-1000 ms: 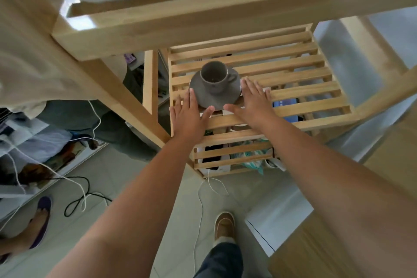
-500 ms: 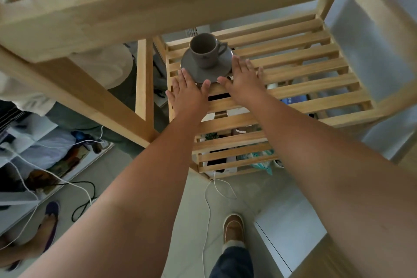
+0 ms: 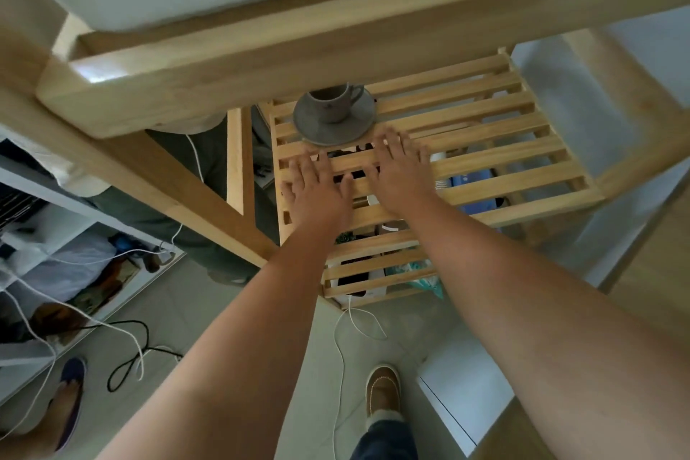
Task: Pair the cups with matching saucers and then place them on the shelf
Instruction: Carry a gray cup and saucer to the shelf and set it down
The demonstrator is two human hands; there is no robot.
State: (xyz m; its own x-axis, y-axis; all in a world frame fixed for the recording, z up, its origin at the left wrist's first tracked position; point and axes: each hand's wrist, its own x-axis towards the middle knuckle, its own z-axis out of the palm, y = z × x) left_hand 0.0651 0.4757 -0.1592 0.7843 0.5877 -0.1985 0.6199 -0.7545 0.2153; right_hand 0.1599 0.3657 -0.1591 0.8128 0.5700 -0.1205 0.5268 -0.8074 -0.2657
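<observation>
A grey cup (image 3: 333, 104) stands upright on a matching grey saucer (image 3: 333, 125) at the back left of a slatted wooden shelf (image 3: 485, 161). The upper shelf rail hides the cup's far rim. My left hand (image 3: 317, 190) lies flat over the slats just in front of the saucer, fingers spread, holding nothing. My right hand (image 3: 401, 172) is beside it, also flat and empty, its fingertips close to the saucer's front right edge but apart from it.
A thick wooden rail (image 3: 336, 60) crosses overhead. A diagonal brace (image 3: 179, 190) runs at left. A lower slatted shelf (image 3: 373, 273) holds boxes and bags. White and black cables (image 3: 127, 355) trail on the floor, and another person's foot (image 3: 67, 403) is at bottom left.
Both hands have drawn back from the saucer toward me, leaving the cup and saucer alone at the shelf's back left. The view has tilted slightly.
</observation>
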